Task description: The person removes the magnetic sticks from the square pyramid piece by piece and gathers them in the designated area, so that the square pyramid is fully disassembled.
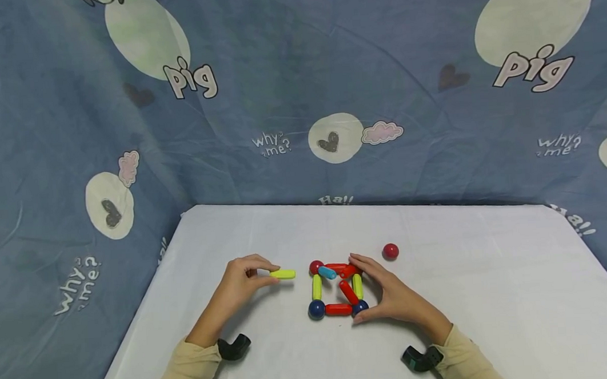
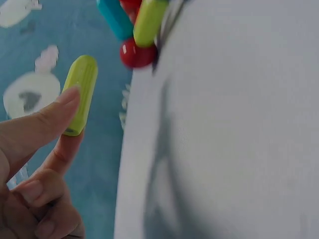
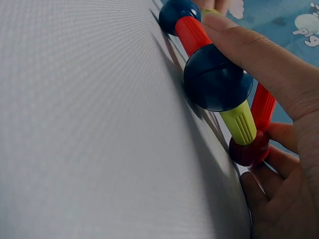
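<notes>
My left hand (image 1: 246,278) pinches a yellow-green magnetic rod (image 1: 285,274) between thumb and fingertips, left of a square of magnetic rods and balls (image 1: 338,309). In the left wrist view the held rod (image 2: 81,94) points up, apart from the square's red ball (image 2: 137,54). Two navy balls (image 1: 316,309) form the near corners. Red and yellow-green rods make the sides; a light-blue rod (image 1: 327,273) and further red rods slant from the corners. My right hand (image 1: 399,299) grips the square's right side, thumb at the near navy ball (image 3: 218,78), fingers by the far red ball (image 3: 249,148).
A loose red ball (image 1: 391,251) lies on the white tabletop (image 1: 493,271), beyond my right hand. Blue printed cloth (image 1: 404,52) hangs behind the table and along its left side. Each wrist carries a black camera mount (image 1: 234,347).
</notes>
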Available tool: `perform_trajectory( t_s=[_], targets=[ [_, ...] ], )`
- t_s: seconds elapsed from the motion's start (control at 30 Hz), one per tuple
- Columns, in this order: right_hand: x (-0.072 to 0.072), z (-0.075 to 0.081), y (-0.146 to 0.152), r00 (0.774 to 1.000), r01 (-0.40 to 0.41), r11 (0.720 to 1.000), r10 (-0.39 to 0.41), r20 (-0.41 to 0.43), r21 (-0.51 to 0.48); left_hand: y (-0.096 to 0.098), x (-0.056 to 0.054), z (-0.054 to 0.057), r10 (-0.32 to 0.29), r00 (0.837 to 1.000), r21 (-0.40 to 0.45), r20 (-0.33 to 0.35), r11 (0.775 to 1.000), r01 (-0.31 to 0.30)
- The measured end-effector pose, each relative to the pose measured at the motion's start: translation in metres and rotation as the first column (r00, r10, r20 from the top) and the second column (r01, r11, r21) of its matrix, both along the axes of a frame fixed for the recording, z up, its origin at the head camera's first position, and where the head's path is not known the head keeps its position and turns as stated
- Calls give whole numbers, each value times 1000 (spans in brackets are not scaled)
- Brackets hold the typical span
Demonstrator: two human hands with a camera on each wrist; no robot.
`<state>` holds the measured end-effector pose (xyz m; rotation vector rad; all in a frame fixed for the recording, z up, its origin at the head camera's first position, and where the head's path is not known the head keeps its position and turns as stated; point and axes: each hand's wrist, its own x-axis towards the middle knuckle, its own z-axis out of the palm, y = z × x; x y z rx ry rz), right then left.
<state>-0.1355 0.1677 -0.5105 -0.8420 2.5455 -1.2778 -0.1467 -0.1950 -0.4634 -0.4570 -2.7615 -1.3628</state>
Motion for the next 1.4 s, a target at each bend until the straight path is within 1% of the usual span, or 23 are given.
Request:
perform_trajectory(
  t_s=[0.27,0.43,0.67,0.87,1.13,1.4],
  targets=[
    [0,0,0,1000,-2,1000,2,-2,-3,-37,-13,-20,5,998,-31,65,1000,-3],
    [1,0,0,1000,-1,1000,1,-7,-6,-49,-16,-24,14,995,-44,99,999,-10],
    [1,1,0,1000,1,1000,-2,-3,-8,-56,-18,-25,35,991,-70,128,997,-26],
    [1,1,0,1000,1,1000,-1,2,-6,-62,-19,-25,31,988,-55,150,998,-23],
    [0,1,0,1000,1,1000,-1,1,-7,-62,-20,-27,45,981,-53,188,998,-36],
    [1,1,-1,1000,-1,1000,1,1,-10,-62,-19,-27,51,980,-49,190,998,-43]
  ],
)
